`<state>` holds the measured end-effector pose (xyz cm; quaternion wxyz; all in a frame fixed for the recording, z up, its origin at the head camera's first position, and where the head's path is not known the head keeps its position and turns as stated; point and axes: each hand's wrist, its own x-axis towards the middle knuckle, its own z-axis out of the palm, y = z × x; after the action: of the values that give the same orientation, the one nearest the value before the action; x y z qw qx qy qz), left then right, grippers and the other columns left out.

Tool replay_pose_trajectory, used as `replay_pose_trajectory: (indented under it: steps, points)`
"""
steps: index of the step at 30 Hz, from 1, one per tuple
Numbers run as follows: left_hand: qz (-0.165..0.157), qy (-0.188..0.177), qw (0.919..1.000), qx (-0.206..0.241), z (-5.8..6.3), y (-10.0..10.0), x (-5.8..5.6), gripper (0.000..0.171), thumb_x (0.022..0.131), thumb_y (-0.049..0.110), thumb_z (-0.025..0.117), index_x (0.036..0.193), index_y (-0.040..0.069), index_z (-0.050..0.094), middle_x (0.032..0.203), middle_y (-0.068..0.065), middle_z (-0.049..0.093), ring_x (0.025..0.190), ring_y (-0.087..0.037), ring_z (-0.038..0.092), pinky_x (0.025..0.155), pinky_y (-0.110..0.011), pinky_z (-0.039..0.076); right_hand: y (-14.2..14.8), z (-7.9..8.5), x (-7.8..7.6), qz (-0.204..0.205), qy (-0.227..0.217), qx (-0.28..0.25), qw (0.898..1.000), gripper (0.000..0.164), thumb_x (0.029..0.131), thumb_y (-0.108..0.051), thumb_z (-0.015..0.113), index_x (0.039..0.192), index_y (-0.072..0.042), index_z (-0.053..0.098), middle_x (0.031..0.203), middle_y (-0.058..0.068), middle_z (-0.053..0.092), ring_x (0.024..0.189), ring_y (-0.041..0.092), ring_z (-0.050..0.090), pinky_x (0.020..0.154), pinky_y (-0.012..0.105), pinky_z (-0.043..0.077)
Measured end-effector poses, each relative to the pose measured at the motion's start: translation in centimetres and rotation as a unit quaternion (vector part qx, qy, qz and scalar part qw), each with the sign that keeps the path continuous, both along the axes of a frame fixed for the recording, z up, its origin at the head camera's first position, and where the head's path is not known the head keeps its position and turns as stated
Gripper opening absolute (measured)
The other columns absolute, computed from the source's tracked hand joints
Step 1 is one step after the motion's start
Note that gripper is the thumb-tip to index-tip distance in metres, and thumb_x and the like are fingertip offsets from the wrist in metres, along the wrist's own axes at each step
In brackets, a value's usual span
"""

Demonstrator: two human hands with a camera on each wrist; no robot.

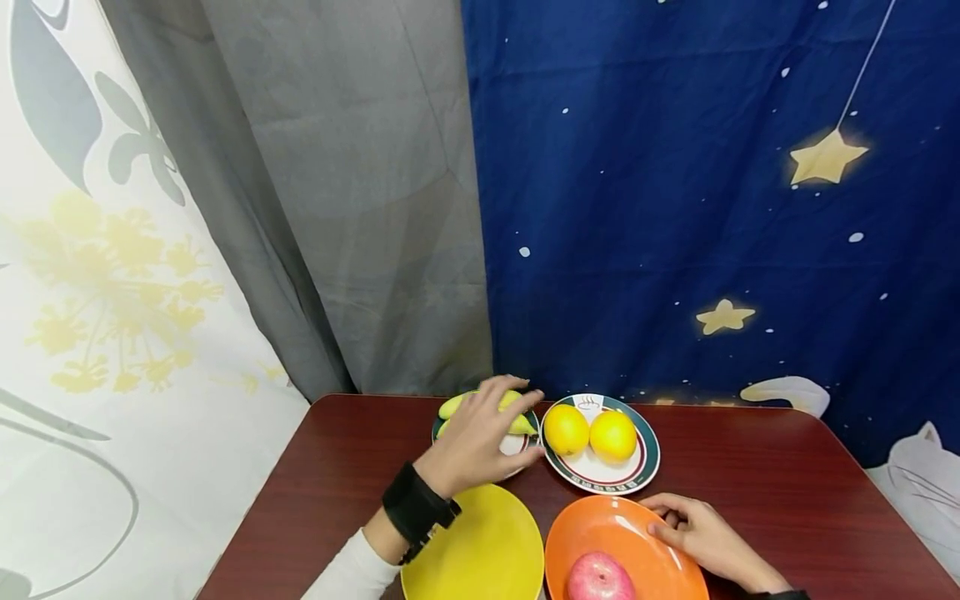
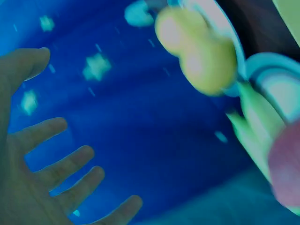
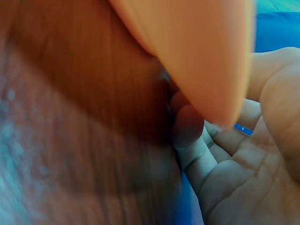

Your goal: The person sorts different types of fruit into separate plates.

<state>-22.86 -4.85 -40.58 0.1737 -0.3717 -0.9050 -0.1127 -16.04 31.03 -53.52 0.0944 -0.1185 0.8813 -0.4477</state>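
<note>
With fingers spread, my left hand (image 1: 474, 437) reaches over the bananas (image 1: 522, 426) on a green-rimmed plate (image 1: 516, 445) at the back, hiding part of them. Nothing lies in its palm in the left wrist view, where a blurred pinkish round thing (image 2: 287, 166) overlaps the bananas. My right hand (image 1: 705, 537) pinches the right edge of an orange plate (image 1: 611, 527), thumb on top and fingers beneath. In the right wrist view the plate's edge tilts above the wooden tabletop (image 3: 84, 154). A pink apple (image 1: 600, 577) sits on the orange plate.
Two oranges (image 1: 612, 437) sit on another green-rimmed plate (image 1: 600, 482), right of the bananas. A yellow plate (image 1: 472, 550) lies below my left forearm, left of the orange one. Blue and grey curtains (image 1: 600, 208) hang behind the table's back edge.
</note>
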Motion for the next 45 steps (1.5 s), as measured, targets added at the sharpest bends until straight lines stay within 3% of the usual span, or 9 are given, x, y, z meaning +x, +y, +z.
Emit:
replay_pose_trajectory:
  steps: [5,11,15,19,27,35,40,45]
  points:
    - [0.067,-0.058,0.9956,0.032,-2.2,-2.6,-2.9,0.068,0.092,0.057,0.067,0.15,0.026,0.05,0.152,-0.006,0.045,0.138,-0.028,0.043,0.103,-0.05,0.048,0.0,0.0,0.1,-0.008,-0.003,0.004,1.0,0.031,0.095,-0.023,0.072,0.119,-0.004,0.07,0.084,0.003,0.06,0.068,0.004,0.051,0.06,0.021,0.045]
    - [0.115,-0.125,0.9855,0.001,-6.0,-4.2,-4.6,0.069,0.089,0.059,0.069,0.147,0.022,0.054,0.149,-0.01,0.047,0.134,-0.031,0.044,0.1,-0.053,0.048,-0.1,0.0,0.1,-0.011,-0.006,-0.002,1.0,0.032,0.094,-0.022,0.072,0.119,-0.003,0.069,0.084,0.004,0.06,0.067,0.004,0.051,0.06,0.021,0.045]
    - [0.128,-0.125,0.9833,-0.035,-8.5,-4.5,-5.1,0.065,0.087,0.058,0.071,0.141,0.022,0.06,0.14,-0.01,0.052,0.126,-0.029,0.048,0.095,-0.049,0.048,-0.2,0.0,0.1,-0.01,-0.004,-0.003,1.0,0.032,0.094,-0.023,0.072,0.119,-0.004,0.07,0.083,0.003,0.059,0.067,0.004,0.051,0.059,0.021,0.044]
    - [0.126,-0.112,0.9846,-0.047,-9.6,-4.6,-5.4,0.06,0.086,0.055,0.073,0.136,0.022,0.064,0.13,-0.009,0.053,0.116,-0.025,0.048,0.088,-0.043,0.05,-0.2,-0.1,0.2,-0.011,0.0,0.001,1.0,0.031,0.094,-0.024,0.072,0.119,-0.004,0.07,0.083,0.003,0.059,0.067,0.004,0.051,0.059,0.021,0.044]
    - [0.123,-0.139,0.9824,-0.025,-10.0,-4.6,-5.4,0.064,0.079,0.05,0.081,0.134,0.021,0.062,0.127,-0.009,0.05,0.114,-0.025,0.045,0.072,-0.033,0.058,-0.2,-0.2,0.2,-0.012,-0.002,-0.002,1.0,0.032,0.094,-0.024,0.073,0.119,-0.004,0.07,0.083,0.003,0.059,0.067,0.004,0.051,0.06,0.021,0.044]
    - [0.12,-0.144,0.982,-0.023,-10.0,-4.5,-5.4,0.064,0.078,0.047,0.084,0.132,0.02,0.062,0.125,-0.009,0.05,0.113,-0.025,0.045,0.076,-0.033,0.058,-0.2,-0.4,0.2,-0.011,0.003,0.001,1.0,0.031,0.094,-0.023,0.073,0.119,-0.004,0.07,0.083,0.002,0.059,0.066,0.004,0.051,0.059,0.021,0.044]
    - [0.113,-0.148,0.9823,-0.015,-8.7,-4.2,-5.5,0.062,0.077,0.046,0.086,0.128,0.019,0.062,0.123,-0.009,0.05,0.111,-0.024,0.048,0.076,-0.032,0.058,-0.2,-0.4,0.1,-0.009,0.001,-0.001,1.0,0.031,0.094,-0.023,0.073,0.119,-0.004,0.07,0.083,0.003,0.059,0.067,0.004,0.051,0.059,0.021,0.044]
    - [0.099,-0.132,0.9861,0.021,-6.2,-3.1,-5.4,0.062,0.079,0.046,0.084,0.129,0.021,0.058,0.126,-0.007,0.048,0.108,-0.022,0.053,0.074,-0.026,0.058,-0.3,-0.3,0.1,-0.011,0.001,-0.004,1.0,0.029,0.095,-0.021,0.072,0.118,-0.005,0.07,0.083,0.003,0.06,0.067,0.005,0.051,0.059,0.021,0.045]
